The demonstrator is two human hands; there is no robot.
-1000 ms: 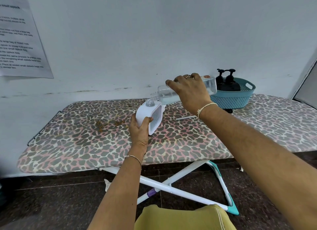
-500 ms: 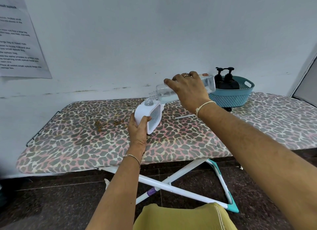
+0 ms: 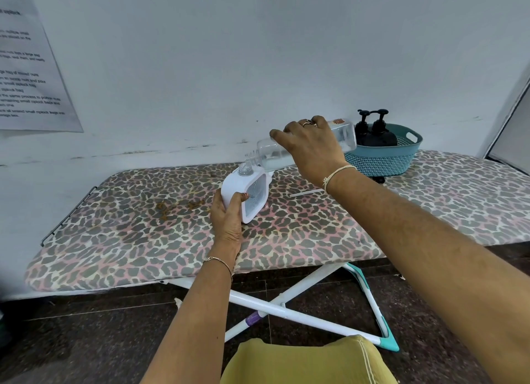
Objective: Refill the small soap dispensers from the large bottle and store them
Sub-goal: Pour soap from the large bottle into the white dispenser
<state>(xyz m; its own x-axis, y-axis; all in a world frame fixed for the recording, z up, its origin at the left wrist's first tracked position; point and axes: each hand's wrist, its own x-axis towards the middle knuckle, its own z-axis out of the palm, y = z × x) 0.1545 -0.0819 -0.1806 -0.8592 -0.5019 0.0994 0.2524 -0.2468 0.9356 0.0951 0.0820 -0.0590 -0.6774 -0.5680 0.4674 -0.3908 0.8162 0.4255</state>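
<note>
A small white square dispenser (image 3: 252, 194) stands tilted on the leopard-print ironing board (image 3: 129, 234), its cap off and neck open. My left hand (image 3: 228, 220) grips its lower left side. My right hand (image 3: 308, 145) holds the large clear bottle (image 3: 268, 154) tipped almost level, its open mouth right above the dispenser's neck, with clear liquid lying along the bottle's lower side. Two black pump dispensers (image 3: 375, 131) stand in the teal basket (image 3: 401, 160) at the back right.
A thin white tube (image 3: 305, 193) lies on the board behind my right wrist, and a small black piece (image 3: 379, 179) sits by the basket's foot. Brown stains (image 3: 177, 205) mark the cover left of the dispenser. The wall runs right behind the board; a printed sheet (image 3: 28, 68) hangs at left.
The bottle has stayed tipped over the dispenser's neck. Both hands keep the same hold; only the view has shifted slightly.
</note>
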